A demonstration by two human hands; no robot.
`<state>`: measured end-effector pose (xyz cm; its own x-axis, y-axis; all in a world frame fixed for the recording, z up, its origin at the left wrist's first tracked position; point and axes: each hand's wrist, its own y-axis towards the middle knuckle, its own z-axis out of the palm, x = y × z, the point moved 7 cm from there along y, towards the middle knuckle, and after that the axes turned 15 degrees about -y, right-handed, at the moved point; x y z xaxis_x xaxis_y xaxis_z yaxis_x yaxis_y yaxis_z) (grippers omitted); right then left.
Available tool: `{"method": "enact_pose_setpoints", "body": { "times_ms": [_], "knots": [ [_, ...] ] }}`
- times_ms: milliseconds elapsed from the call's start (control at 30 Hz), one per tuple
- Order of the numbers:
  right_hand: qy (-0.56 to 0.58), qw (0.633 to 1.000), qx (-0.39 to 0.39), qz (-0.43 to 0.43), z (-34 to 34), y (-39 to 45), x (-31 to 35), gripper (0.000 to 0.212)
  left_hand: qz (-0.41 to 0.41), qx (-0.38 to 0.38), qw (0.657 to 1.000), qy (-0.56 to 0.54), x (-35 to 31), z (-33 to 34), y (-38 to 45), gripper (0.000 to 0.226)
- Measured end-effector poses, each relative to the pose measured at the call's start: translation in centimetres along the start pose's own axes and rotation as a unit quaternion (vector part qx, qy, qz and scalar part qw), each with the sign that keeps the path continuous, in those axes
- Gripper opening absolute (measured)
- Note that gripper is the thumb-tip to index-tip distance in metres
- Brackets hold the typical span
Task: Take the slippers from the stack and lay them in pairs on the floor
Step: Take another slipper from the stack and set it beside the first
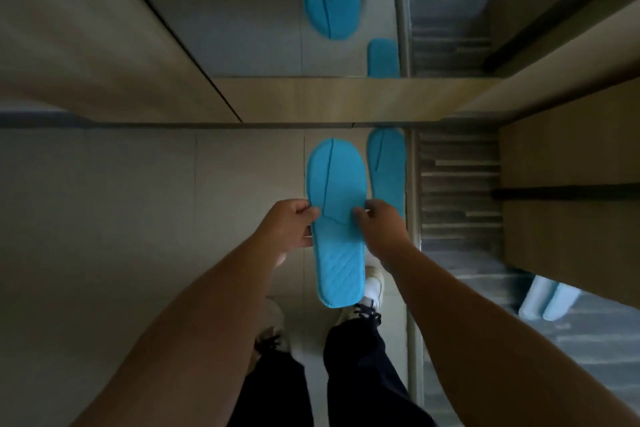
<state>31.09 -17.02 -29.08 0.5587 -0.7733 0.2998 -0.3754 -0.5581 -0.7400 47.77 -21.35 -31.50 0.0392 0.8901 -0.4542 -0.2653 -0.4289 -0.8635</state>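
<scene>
I hold a flat blue slipper [337, 218] above the tiled floor, toe pointing away from me. My left hand [292, 224] pinches its left edge and my right hand [382, 227] pinches its right edge, both about halfway along. A second blue slipper [386, 166] lies on the floor just to the right, toe against the base of the mirror. Pale blue slippers [547, 298] lie on the carpet at the right, partly hidden by a wooden cabinet.
A mirror [263, 28] straight ahead reflects the slippers and my hands. Its wooden base [346, 97] borders the floor. A metal strip [412, 184] separates the tile from striped carpet [460, 184]. The wooden cabinet [571, 201] stands at the right. My feet [367, 295] are below the slipper.
</scene>
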Motion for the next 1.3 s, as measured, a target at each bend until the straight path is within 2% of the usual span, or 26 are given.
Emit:
{"method": "enact_pose_setpoints", "body": {
  "times_ms": [100,200,333,500,767,1133,1300],
  "knots": [
    [-0.001,1.0,-0.012,0.005,1.9,5.9,-1.3,0.024,0.014,-0.046,0.999,0.005,0.8,-0.8,5.9,0.02],
    [0.007,1.0,-0.013,0.003,4.1,12.2,-2.6,0.023,0.068,-0.112,0.987,0.092,1.2,-2.0,12.0,0.017],
    [-0.052,0.999,-0.014,-0.011,5.7,18.0,-1.7,0.025,0.116,-0.166,0.952,0.229,1.2,-3.1,17.6,0.019],
    [-0.084,0.996,-0.017,-0.002,8.3,22.7,-1.3,0.026,0.146,-0.231,0.912,0.307,0.8,-4.5,21.7,0.019],
    [-0.079,0.997,-0.016,0.019,10.0,25.9,-2.5,0.02,0.158,-0.225,0.9,0.338,1.7,-4.6,25.2,0.016],
    [-0.099,0.994,-0.027,0.035,10.7,27.1,-2.6,0.023,0.153,-0.219,0.892,0.364,2.0,-4.8,27.0,0.016],
    [-0.161,0.987,-0.009,0.02,9.8,26.4,-2.5,0.027,0.167,-0.244,0.879,0.373,1.6,-5.1,25.9,0.019]
  ]
}}
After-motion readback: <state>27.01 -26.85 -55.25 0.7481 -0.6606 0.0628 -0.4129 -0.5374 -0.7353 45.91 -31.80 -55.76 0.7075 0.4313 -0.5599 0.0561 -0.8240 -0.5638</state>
